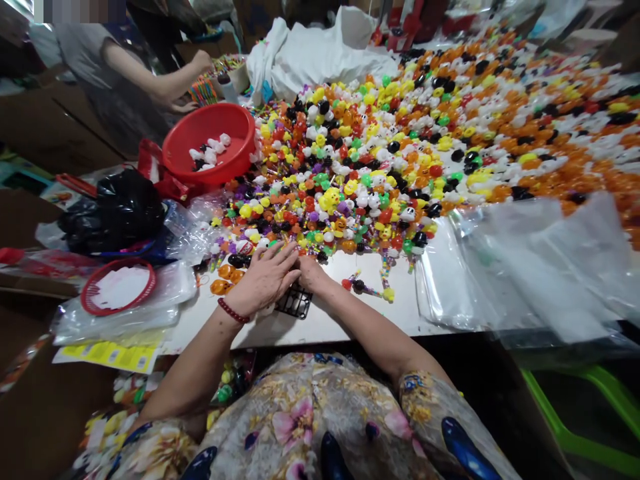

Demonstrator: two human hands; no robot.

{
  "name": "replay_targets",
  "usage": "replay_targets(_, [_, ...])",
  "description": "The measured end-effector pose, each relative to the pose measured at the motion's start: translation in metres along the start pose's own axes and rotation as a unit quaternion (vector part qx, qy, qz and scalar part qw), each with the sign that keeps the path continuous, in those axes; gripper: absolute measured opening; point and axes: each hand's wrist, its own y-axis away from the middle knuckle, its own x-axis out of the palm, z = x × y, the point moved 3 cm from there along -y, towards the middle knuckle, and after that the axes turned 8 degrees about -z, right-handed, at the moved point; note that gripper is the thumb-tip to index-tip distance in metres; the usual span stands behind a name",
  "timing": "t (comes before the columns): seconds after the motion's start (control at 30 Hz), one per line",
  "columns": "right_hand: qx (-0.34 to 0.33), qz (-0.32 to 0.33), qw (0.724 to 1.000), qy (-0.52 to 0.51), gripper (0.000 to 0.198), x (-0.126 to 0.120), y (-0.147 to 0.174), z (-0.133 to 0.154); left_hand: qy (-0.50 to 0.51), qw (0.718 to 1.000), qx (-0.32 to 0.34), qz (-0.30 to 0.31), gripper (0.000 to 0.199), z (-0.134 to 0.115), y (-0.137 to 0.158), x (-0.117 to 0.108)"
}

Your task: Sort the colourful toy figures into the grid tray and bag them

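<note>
My left hand (267,277) reaches over a small black plastic grid rack (296,304) at the near edge of the pile. Its fingers are stretched out and slightly apart, and a dark red bead bracelet (233,311) circles the wrist. Close against it is my right hand (309,273), its fingers mostly hidden behind the left one, so what they hold cannot be made out. Orange figures (223,283) lie just left of my left hand. Beyond both hands spreads a heap of small colourful plastic figures (331,200), some on striped sticks.
A red basin (210,117) holds white and black pieces. Left are a black plastic bag (127,207) and a red basket (119,287). Clear plastic bags (530,260) overhang the right table edge. Another person's arm (145,73) works at the far left; a green stool (570,413) stands below right.
</note>
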Motion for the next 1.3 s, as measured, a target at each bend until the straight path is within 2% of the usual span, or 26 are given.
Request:
replay_targets(0.27, [-0.035, 0.01, 0.998, 0.053, 0.02, 0.006, 0.009, -0.004, 0.021, 0.998, 0.042, -0.038, 0.042, 0.0, 0.007, -0.002])
replay_targets(0.47, [-0.04, 0.013, 0.996, 0.079, 0.021, -0.009, 0.007, 0.005, 0.003, 0.999, 0.031, -0.043, 0.044, 0.002, 0.004, -0.001])
replay_targets(0.53, [-0.049, -0.015, 0.993, 0.102, 0.026, -0.027, 0.006, 0.005, 0.001, 0.997, 0.017, -0.076, 0.045, -0.002, 0.008, -0.011])
replay_targets(0.6, [-0.038, -0.079, 0.984, 0.152, 0.031, -0.056, 0.002, 0.001, 0.024, 0.992, 0.019, -0.12, 0.045, -0.012, 0.021, -0.023])
replay_targets(0.67, [0.004, -0.155, 0.96, 0.233, 0.036, -0.091, -0.004, -0.006, 0.081, 0.984, 0.053, -0.148, 0.045, -0.029, 0.04, -0.033])
replay_targets(0.73, [0.069, -0.206, 0.921, 0.322, 0.041, -0.125, -0.014, -0.014, 0.16, 0.972, 0.107, -0.137, 0.044, -0.048, 0.063, -0.033])
replay_targets(0.83, [0.136, -0.191, 0.875, 0.423, 0.034, -0.155, -0.03, -0.021, 0.237, 0.957, 0.146, -0.08, 0.036, -0.069, 0.094, -0.008])
replay_targets(0.93, [0.146, -0.142, 0.861, 0.466, 0.026, -0.161, -0.046, -0.02, 0.203, 0.971, 0.103, -0.071, 0.035, -0.07, 0.117, 0.031])
replay_targets(1.03, [0.142, -0.144, 0.878, 0.434, 0.019, -0.161, -0.058, -0.014, 0.131, 0.986, 0.023, -0.096, 0.04, -0.061, 0.131, 0.063])
replay_targets(1.13, [0.141, -0.175, 0.901, 0.37, 0.013, -0.165, -0.058, -0.004, 0.106, 0.989, -0.035, -0.098, 0.044, -0.054, 0.135, 0.079])
replay_targets(1.23, [0.145, -0.194, 0.912, 0.331, 0.019, -0.158, -0.039, 0.005, 0.108, 0.989, -0.052, -0.091, 0.046, -0.054, 0.132, 0.087])
replay_targets(1.3, [0.149, -0.196, 0.929, 0.274, 0.02, -0.138, -0.013, 0.009, 0.108, 0.988, -0.058, -0.094, 0.045, -0.056, 0.129, 0.092])
